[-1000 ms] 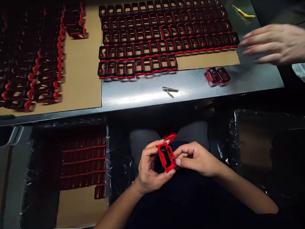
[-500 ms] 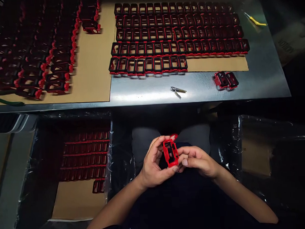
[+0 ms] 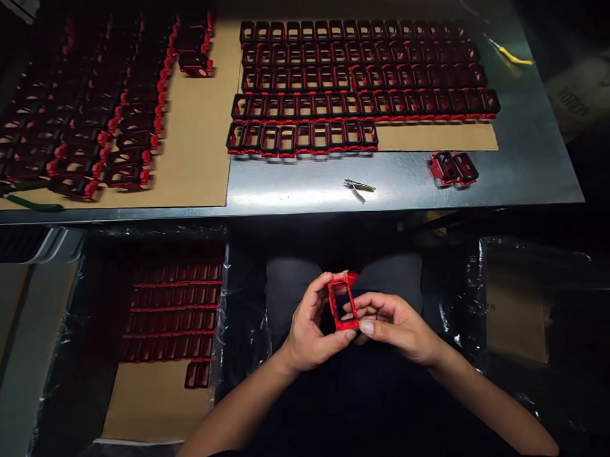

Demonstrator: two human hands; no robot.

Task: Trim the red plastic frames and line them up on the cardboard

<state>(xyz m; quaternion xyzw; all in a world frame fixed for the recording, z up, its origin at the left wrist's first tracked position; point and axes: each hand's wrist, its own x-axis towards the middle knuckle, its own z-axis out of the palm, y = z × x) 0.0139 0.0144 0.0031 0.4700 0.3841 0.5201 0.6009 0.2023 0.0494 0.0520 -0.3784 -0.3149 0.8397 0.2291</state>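
A small red plastic frame (image 3: 346, 325) with a black inner rim is held over my lap, its rectangular opening turned up to the camera. My left hand (image 3: 310, 328) grips it from the left, fingers at the top end and thumb at the bottom. From the right, my right hand (image 3: 397, 326) has its thumb by the lower right corner and its fingers against the right side, with one fingertip showing in the opening. Part of the right fingers is hidden behind the frame. A red piece sticks out at the top end.
On the metal table (image 3: 294, 202) lie rows of similar frames (image 3: 311, 105), a pair of frames (image 3: 454, 168), nail clippers (image 3: 358, 188), and yellow-handled (image 3: 514, 56) and green-handled (image 3: 34, 203) tools. A plastic-lined box (image 3: 155, 400) with more frames stands lower left, another lined box (image 3: 516, 321) at right.
The frame has turned in my hands, so its black-rimmed opening now faces up instead of the red ribbed side. My right fingers shifted slightly along it. The camera view moved a little.
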